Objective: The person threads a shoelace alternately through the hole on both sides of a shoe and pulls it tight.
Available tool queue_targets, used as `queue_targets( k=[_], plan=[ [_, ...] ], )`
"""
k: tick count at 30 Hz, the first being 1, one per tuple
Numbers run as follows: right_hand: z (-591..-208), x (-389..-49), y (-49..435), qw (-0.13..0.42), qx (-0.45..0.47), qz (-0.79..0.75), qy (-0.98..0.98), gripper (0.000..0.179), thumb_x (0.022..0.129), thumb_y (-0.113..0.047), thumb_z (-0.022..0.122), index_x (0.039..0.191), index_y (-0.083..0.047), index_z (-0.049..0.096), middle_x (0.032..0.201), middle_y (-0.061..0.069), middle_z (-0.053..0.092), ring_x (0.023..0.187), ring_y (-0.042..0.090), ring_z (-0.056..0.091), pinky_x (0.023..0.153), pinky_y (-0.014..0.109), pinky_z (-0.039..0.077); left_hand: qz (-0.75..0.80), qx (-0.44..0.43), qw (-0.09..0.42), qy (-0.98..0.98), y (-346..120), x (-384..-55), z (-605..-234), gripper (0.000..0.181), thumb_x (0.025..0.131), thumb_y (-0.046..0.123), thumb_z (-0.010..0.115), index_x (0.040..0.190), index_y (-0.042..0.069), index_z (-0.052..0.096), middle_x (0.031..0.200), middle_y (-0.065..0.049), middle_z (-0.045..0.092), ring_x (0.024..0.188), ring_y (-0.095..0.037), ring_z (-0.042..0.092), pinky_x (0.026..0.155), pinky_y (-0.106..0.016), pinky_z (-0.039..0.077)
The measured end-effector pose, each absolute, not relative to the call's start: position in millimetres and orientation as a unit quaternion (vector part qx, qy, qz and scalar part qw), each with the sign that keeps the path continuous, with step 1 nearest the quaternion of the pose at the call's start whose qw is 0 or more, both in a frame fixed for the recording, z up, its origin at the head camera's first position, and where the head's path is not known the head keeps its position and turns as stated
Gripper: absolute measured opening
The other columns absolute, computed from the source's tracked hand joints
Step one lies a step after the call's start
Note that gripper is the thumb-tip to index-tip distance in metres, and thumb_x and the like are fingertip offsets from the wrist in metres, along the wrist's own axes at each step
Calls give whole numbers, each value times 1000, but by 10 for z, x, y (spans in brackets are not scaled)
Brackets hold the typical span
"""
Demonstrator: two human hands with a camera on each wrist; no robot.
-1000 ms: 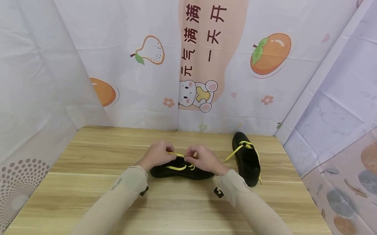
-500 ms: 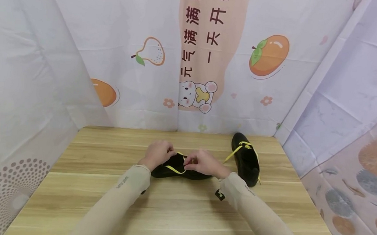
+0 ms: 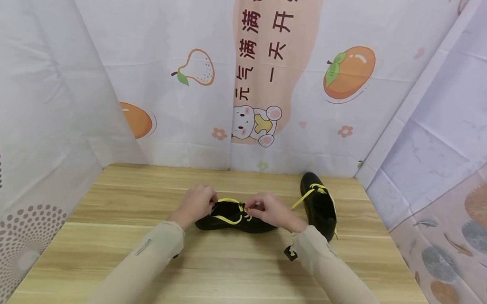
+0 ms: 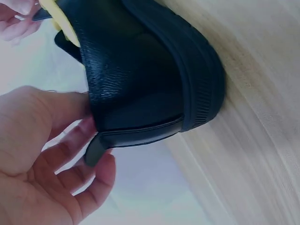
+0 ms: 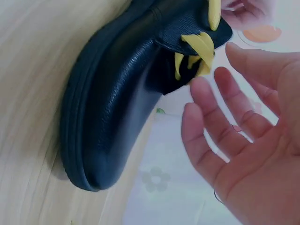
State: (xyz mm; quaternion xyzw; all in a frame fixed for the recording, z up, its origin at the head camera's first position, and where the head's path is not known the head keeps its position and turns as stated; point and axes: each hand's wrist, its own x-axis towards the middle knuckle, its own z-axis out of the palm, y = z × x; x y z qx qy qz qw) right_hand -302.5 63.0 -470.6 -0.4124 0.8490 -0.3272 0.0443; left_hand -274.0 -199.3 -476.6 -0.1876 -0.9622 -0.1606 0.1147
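A black leather shoe [image 3: 255, 225] with yellow laces [image 3: 230, 221] sits on the table in front of me, its toe to the right. My left hand [image 3: 197, 204] holds it at the heel. In the left wrist view, the thumb [image 4: 65, 110] reaches inside the collar and the fingers curl around behind the heel tab [image 4: 96, 149]. Over the lacing is my right hand [image 3: 270, 210]. In the right wrist view, its fingers [image 5: 204, 101] are loosely bent close to the yellow lace [image 5: 202, 49] and tongue, with a gap between thumb and fingertips.
A second black shoe [image 3: 324, 211] with yellow laces stands to the right at the back, its toe toward the wall curtain [image 3: 185, 123]. Everything rests on a wooden table [image 3: 225, 274]; printed curtains enclose its back and sides.
My left hand has gone from the lace and collar leftward to the shoe's heel. The right hand has shifted slightly right over the lacing. The shoes stay in place.
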Motion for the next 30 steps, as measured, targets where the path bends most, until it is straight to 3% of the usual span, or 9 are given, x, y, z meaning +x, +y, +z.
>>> queue_targets(
  k=[6, 9, 14, 19, 26, 30],
  plan=[
    [-4664, -2977, 798, 51, -391, -315, 863, 9, 97, -9, 69, 104, -6, 74, 97, 0, 72, 74, 11, 64, 70, 26, 52, -156, -220, 124, -955, -2074, -2586, -4769, 4, 83, 7, 79, 86, 9, 78, 88, -4, 73, 86, -27, 67, 81, -45, 54],
    [-4603, -2928, 932, 63, -380, -293, 875, 13, 99, -11, 66, 109, -6, 74, 103, 2, 73, 85, 16, 67, 76, 32, 55, -162, -232, 134, -950, -2115, -2466, -4741, 11, 88, 14, 79, 96, 6, 77, 98, -8, 73, 96, -32, 67, 90, -47, 52],
    [-4478, -2904, 1155, 67, -335, -273, 899, 23, 102, -16, 63, 119, -4, 72, 116, 8, 72, 101, 25, 69, 85, 41, 56, -148, -244, 169, -943, -2166, -2345, -4652, 22, 93, 23, 76, 105, 5, 77, 103, -11, 73, 99, -33, 67, 91, -49, 52],
    [-4468, -2900, 1288, 40, -306, -280, 909, 22, 102, -18, 63, 118, -8, 73, 118, 7, 71, 102, 28, 69, 86, 43, 56, -133, -256, 187, -939, -2177, -2346, -4641, 23, 92, 27, 76, 104, 7, 77, 103, -8, 73, 96, -31, 68, 89, -47, 53],
    [-4685, -2888, 1272, 53, -355, -288, 888, 23, 98, -12, 69, 118, -1, 71, 114, 11, 72, 99, 26, 69, 83, 43, 56, -127, -258, 145, -947, -2166, -2347, -4805, 22, 87, 29, 82, 99, 11, 78, 105, -5, 73, 100, -30, 67, 88, -45, 54],
    [-4835, -2892, 1199, 54, -382, -280, 879, 22, 95, -9, 71, 115, 0, 72, 110, 11, 73, 95, 24, 69, 82, 43, 56, -125, -257, 141, -948, -2133, -2346, -4876, 13, 83, 19, 85, 92, 15, 78, 97, 0, 72, 96, -27, 66, 84, -42, 54]
  ],
)
